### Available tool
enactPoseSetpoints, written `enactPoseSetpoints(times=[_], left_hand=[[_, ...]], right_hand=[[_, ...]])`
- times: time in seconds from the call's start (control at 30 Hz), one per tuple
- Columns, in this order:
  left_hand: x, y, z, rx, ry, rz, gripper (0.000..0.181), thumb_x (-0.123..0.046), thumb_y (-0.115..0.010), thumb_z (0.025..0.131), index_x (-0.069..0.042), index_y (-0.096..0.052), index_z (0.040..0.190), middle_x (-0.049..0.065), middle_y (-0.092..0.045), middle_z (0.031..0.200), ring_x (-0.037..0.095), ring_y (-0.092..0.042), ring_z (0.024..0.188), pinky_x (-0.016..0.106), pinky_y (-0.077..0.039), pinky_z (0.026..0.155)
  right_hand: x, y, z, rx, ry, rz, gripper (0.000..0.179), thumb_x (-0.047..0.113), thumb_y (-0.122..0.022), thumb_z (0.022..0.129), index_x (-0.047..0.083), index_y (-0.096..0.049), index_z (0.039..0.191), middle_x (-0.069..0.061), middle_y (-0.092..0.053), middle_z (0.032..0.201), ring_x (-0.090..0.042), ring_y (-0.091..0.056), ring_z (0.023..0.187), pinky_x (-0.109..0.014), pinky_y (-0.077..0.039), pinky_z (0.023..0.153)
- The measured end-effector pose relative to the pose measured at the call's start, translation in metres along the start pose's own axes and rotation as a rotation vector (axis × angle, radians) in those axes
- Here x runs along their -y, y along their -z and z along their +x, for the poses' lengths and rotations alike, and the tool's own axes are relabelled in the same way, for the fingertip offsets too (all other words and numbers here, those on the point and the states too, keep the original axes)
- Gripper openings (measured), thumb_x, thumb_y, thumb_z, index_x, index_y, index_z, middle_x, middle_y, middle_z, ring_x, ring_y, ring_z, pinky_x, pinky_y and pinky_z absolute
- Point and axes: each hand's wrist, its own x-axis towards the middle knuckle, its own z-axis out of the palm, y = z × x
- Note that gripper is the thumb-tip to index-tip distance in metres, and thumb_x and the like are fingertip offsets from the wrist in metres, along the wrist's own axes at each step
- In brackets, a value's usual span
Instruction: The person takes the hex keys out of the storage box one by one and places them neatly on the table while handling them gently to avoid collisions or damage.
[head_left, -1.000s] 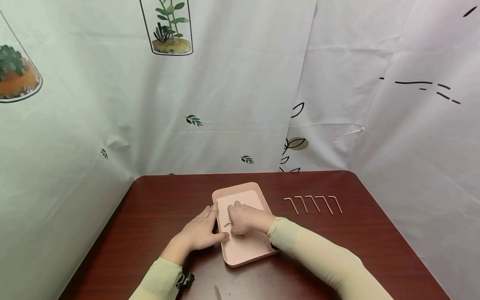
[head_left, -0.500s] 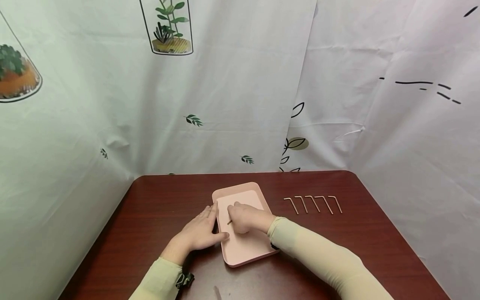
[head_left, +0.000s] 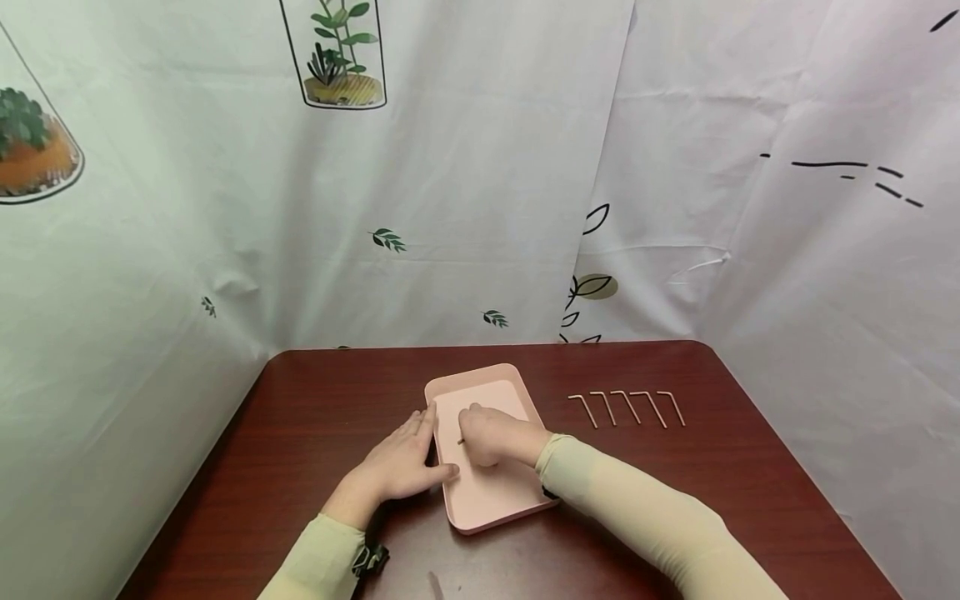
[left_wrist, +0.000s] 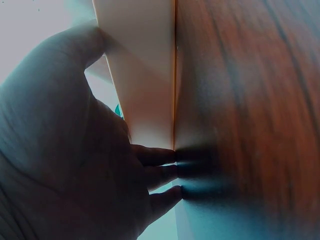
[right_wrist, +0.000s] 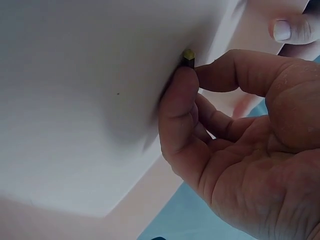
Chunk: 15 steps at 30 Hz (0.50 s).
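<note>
A pink tray lies slightly turned on the table. My right hand is over its floor, thumb and index finger pinching a hex key. Only the key's six-sided tip shows in the right wrist view; fingers cover the rest. My left hand rests at the tray's left side with fairly straight fingers. Its thumb reaches over the rim, and in the left wrist view several fingertips touch the table by the tray wall.
Several L-shaped hex keys lie in a row on the dark red table, right of the tray. A white printed curtain hangs behind and at the sides. A dark strap is on the left wrist.
The hex key has turned in my right fingers; its end, plainly visible a second ago, now shows only as a small tip. My left hand and the tray have hardly moved.
</note>
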Motion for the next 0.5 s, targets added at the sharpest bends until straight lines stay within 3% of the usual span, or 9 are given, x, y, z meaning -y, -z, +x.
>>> enactPoseSetpoints(times=[0.5], left_hand=[[-0.0037,0.0033,-0.0020,0.007,0.003,-0.003,0.119,-0.061,-0.072,0.098,0.010,-0.014,0.174,0.036,-0.029,0.175,0.049,-0.029,0.164,0.058,-0.031,0.132]], right_hand=[[-0.0023,-0.0032,0.0007,-0.042,0.002,0.030,0.028,0.014,-0.076,0.096,0.002,-0.065,0.119,-0.008,-0.060,0.094,-0.017,-0.055,0.077,-0.033,-0.055,0.074]])
